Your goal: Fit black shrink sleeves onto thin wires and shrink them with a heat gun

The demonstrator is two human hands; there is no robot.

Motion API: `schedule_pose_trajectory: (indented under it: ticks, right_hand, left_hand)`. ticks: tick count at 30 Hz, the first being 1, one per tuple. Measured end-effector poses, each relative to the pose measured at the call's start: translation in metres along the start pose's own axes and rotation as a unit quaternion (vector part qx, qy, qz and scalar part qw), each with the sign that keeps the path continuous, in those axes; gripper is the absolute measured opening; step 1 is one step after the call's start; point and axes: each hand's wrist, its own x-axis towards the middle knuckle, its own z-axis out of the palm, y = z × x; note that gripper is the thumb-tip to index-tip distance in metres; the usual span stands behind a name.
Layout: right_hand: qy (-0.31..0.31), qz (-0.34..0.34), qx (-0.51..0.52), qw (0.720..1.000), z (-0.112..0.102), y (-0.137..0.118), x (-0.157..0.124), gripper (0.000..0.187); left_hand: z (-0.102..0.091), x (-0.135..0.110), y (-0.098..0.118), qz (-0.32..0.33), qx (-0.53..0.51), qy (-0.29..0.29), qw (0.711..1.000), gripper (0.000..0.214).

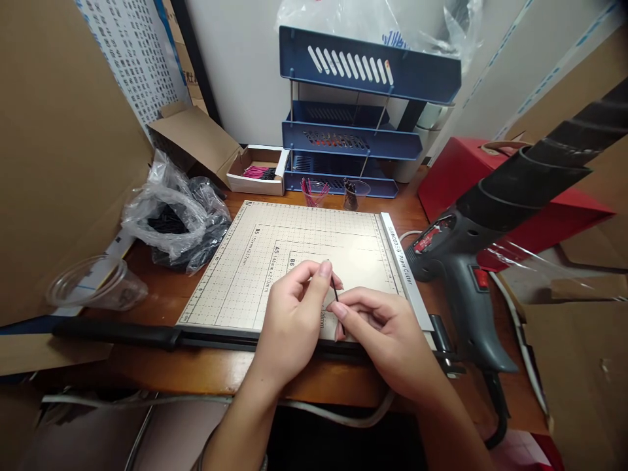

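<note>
Over the front part of a cream paper cutter board (235, 275), my two hands meet with their fingertips close together. A thin black stick-like piece (335, 288) runs between them, too small to make out its kind. My left hand (294, 314) pinches its upper end between thumb and forefinger. My right hand (387, 333) is closed around the lower part, thumb against the curled fingers. Beyond the board stand a clear cup of pink thin pieces (314, 191) and a clear cup of dark thin pieces (355, 193).
A grey heat gun (471, 261) stands at the right before a red box (490, 176). A white box (260, 186) holds pink and black pieces. At left lie a plastic bag (167, 209), clear tubs (98, 288) and the cutter's black handle (118, 333). Blue tiered trays (343, 137) stand behind.
</note>
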Motion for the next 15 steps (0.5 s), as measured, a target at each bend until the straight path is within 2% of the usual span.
schedule_pose_trajectory:
  ticks: [6, 15]
  right_hand:
    - [0.006, 0.010, 0.016, 1.000, 0.0004, 0.0003, -0.0005, 0.028]
    - [0.019, 0.014, 0.000, 1.000, 0.0015, 0.0006, 0.0002, 0.026]
  left_hand:
    - [-0.0003, -0.0006, 0.0017, -0.010, -0.018, -0.027, 0.999, 0.027]
    - [-0.0027, -0.0018, -0.0031, 0.001, 0.021, 0.001, 1.000, 0.027]
